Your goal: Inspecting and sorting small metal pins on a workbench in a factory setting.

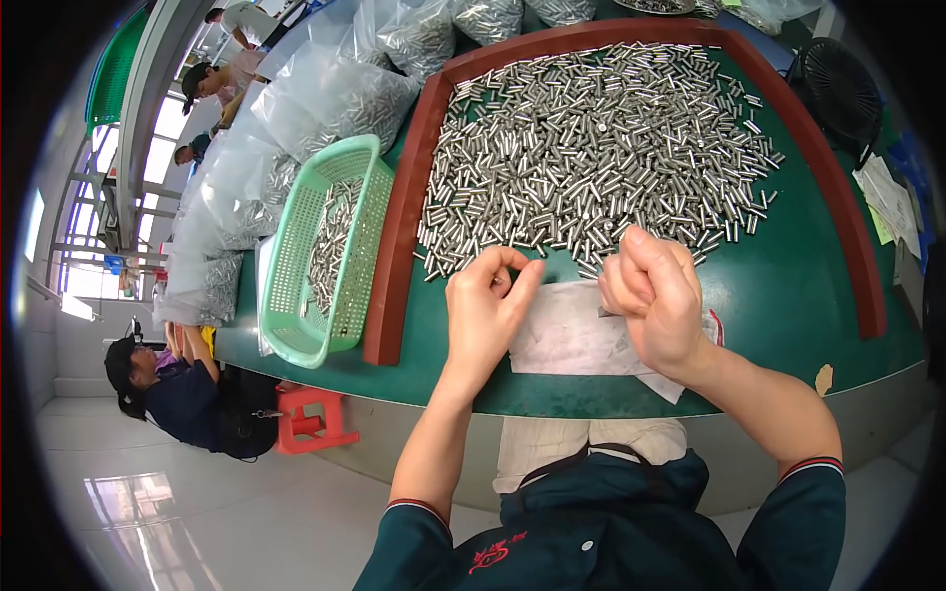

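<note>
Both bare forearms rise from the near edge, out of dark teal short sleeves, and converge toward the middle. The left hand (488,310) is curled, thumb and forefinger pinched together at its far tip. The right hand (655,291), just beside it, is closed into a loose fist, knuckles pointing far.

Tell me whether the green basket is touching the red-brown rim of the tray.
Touching. The head view shows the green basket's right edge pressed against the tray's left rim, no gap between them.
</note>
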Available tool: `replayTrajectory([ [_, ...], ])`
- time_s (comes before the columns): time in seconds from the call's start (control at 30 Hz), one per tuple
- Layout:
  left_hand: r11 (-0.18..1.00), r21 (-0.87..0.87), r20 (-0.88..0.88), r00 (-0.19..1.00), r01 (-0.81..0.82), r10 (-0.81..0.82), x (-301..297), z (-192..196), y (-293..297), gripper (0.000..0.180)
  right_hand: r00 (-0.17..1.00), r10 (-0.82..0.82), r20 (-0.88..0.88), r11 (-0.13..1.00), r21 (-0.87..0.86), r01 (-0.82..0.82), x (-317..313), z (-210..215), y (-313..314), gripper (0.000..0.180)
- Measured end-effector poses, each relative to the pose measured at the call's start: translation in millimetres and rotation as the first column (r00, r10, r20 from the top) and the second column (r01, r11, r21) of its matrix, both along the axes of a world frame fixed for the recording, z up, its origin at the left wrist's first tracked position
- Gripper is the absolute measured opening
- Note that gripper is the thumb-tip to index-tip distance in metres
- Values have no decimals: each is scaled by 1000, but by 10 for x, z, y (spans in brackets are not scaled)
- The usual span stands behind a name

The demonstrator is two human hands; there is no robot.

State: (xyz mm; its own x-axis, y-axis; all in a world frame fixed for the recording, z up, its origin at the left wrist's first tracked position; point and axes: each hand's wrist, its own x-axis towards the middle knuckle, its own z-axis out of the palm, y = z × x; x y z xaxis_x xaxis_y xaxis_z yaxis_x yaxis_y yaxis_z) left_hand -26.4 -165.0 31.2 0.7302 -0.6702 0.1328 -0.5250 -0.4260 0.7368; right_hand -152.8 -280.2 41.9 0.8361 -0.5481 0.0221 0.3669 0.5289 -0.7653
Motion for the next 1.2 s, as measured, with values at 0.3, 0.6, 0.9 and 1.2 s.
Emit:
replayTrajectory([
  [0.3, 996, 67, 339, 940, -54, 28, 6, -106, -114, 19, 1000, -2, -3, 1000, 1, 2, 21, -6, 13, 43],
  [0.6, 946, 55, 73, 944, 319, -323, -255, 22, 75, 9, 998, -30, -61, 1000, -2, 30, 21, 49, -11, 44],
  [0.9, 947, 74, 87, 944, 313, -319, -301, 8, 83, 9, 998, -4, 60, 998, -58, 7, 16, 7, 3, 43],
  [1.2, 950, 61, 107, 945, 305, -310, -309, -9, 101, 8, 997, 18, 74, 1000, -10, -17, 22, -25, 14, 42],
])
